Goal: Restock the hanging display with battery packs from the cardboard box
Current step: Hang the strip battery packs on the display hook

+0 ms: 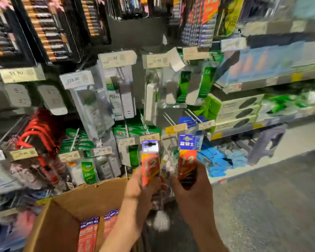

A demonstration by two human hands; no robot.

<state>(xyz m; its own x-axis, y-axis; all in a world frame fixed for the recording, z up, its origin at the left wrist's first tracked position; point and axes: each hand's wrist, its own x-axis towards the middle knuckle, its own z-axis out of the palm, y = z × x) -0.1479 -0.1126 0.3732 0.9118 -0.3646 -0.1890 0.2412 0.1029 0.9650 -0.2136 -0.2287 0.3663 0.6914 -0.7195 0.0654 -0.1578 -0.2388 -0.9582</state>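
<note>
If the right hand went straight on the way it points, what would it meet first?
Likely the blue hanging packs right above the battery pack the right hand holds; blur leaves the depth unclear.

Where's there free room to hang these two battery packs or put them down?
Free: bare metal peg between white power strip and blue-topped packs; left half of brown cardboard box; grey floor at right. Crowded: green-pack pegs at left.

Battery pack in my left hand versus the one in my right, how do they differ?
The left pack, in the left hand, shows a dark hang slot on top; the right pack, in the right hand, shows white characters on blue. The left pack sits lower than the right pack. Both stand upright, orange-red with a big 12.
</note>
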